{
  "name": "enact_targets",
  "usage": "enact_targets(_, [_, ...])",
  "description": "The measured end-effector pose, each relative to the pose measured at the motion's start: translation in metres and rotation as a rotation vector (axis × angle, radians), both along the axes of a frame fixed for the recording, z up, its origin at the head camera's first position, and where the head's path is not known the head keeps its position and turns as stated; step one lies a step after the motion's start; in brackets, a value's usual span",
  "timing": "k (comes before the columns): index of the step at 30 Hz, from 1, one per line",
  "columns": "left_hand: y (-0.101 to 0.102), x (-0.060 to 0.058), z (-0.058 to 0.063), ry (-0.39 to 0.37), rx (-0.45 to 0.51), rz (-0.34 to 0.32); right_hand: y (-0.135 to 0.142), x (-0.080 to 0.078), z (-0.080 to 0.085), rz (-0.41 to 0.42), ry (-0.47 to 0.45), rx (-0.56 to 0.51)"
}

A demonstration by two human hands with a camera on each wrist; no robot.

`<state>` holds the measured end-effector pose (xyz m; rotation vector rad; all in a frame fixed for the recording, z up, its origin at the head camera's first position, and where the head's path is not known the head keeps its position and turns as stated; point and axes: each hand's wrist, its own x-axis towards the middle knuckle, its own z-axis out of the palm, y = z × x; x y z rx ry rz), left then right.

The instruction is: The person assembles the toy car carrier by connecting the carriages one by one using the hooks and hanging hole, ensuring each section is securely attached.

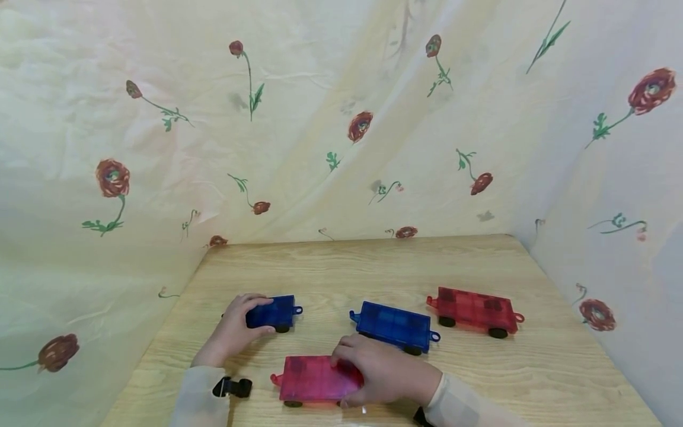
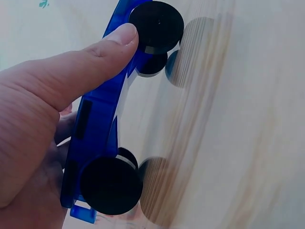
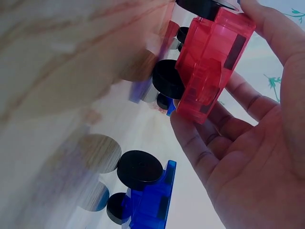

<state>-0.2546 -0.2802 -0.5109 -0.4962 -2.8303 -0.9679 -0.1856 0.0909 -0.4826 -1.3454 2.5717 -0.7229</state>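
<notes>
Your left hand (image 1: 235,326) is gripping the leftmost blue wagon (image 1: 283,311), fingers and thumb closing around it; your right hand (image 1: 386,367) is pinching the pink wagon (image 1: 312,379), which is lying nearer you, rightward, both long axes running sideways.

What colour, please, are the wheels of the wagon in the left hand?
The wheels are black, clearest in the left wrist view.
</notes>
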Motion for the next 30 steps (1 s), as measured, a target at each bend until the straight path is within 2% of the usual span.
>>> enact_targets(6, [-0.002,0.001,0.003,-0.012,0.050,0.034,-0.001,0.000,0.001,-0.002,0.053,0.036])
enact_targets(11, [-0.004,0.001,0.002,-0.011,0.073,0.036,-0.002,0.001,0.004,-0.008,0.072,0.061])
enact_targets(23, [-0.009,0.002,0.001,-0.002,0.156,0.086,-0.010,-0.003,0.012,-0.032,0.174,0.082])
enact_targets(30, [-0.018,0.003,0.000,0.025,0.176,0.111,-0.018,-0.009,0.011,-0.038,0.215,0.069])
